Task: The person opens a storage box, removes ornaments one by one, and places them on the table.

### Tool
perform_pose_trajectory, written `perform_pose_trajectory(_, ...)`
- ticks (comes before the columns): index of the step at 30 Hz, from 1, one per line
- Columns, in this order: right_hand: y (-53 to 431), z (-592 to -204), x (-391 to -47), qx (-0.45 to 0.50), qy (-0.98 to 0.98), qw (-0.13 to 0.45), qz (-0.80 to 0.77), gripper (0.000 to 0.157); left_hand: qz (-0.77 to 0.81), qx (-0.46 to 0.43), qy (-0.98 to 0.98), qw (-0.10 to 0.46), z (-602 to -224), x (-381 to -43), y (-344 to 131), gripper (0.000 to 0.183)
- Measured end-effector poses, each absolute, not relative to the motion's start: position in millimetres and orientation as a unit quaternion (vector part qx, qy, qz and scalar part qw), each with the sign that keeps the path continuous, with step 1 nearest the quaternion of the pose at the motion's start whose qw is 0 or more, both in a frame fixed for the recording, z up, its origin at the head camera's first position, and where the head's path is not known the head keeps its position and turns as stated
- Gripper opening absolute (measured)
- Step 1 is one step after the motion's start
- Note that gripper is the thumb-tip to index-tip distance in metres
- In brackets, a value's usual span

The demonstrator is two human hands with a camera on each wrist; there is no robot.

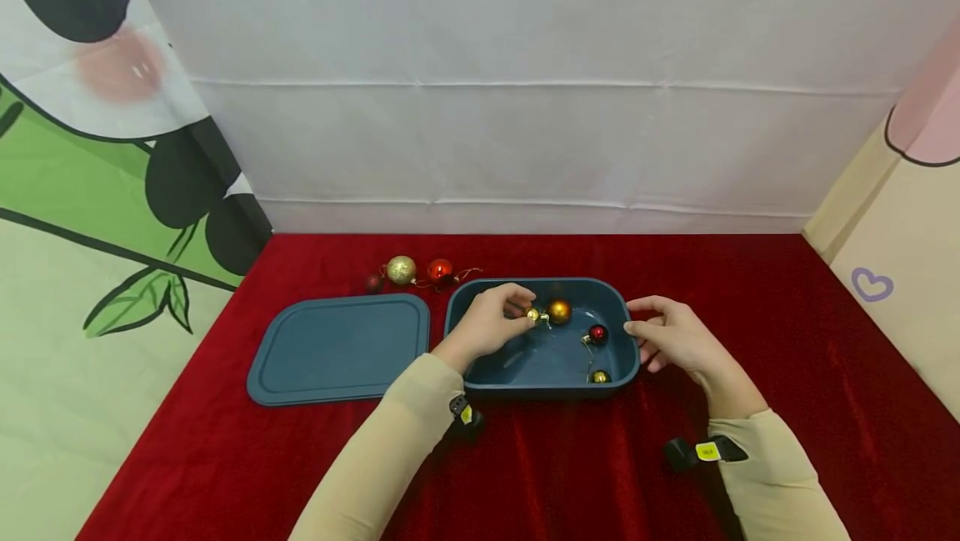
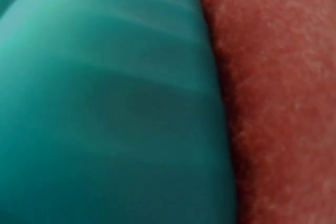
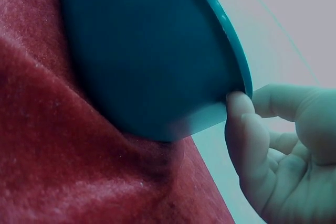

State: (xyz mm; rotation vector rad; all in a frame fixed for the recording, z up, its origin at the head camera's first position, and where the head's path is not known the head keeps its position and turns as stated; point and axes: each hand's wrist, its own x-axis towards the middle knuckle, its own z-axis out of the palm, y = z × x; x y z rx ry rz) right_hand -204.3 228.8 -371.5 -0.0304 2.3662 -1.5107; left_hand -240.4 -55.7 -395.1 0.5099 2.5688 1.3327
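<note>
A blue plastic box sits on the red cloth, its top uncovered. Over its left half, my left hand pinches a small gold ball ornament between thumb and fingers. Inside lie an orange-gold ball ornament, a dark red one with a string, and a small gold one. At the right end, my right hand pinches the box rim; the right wrist view shows its thumb against the rim. Only the box's outer wall and cloth appear in the left wrist view.
Left of the box lies a flat blue lid. Behind it on the red cloth are a glittery gold ball, a shiny red ball and a dark red ball. A white curtain stands at the back.
</note>
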Motion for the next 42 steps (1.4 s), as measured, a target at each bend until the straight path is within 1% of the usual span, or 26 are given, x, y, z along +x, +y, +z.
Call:
perform_pose_trajectory(14,229,-371,-204,-0.005,0.827,0.172,-0.535,0.052,0.501,0.146,0.850,0.076,-397,-242,-60,0.039)
perform_pose_trajectory(20,228,-371,-205,-0.005,0.826,0.172,-0.536,0.052,0.530,0.137,0.835,0.047,-394,-242,-60,0.041)
perform_pose_trajectory(28,228,-371,-204,-0.006,0.828,0.171,-0.535,0.052,0.571,0.135,0.810,0.012,-392,-239,-63,0.039)
perform_pose_trajectory(37,227,-373,-205,-0.006,0.827,0.169,-0.536,0.052,0.609,0.123,0.784,-0.015,-394,-239,-67,0.038)
perform_pose_trajectory(42,227,-371,-204,-0.003,0.832,0.165,-0.530,0.052,0.613,0.125,0.780,-0.016,-391,-241,-68,0.039)
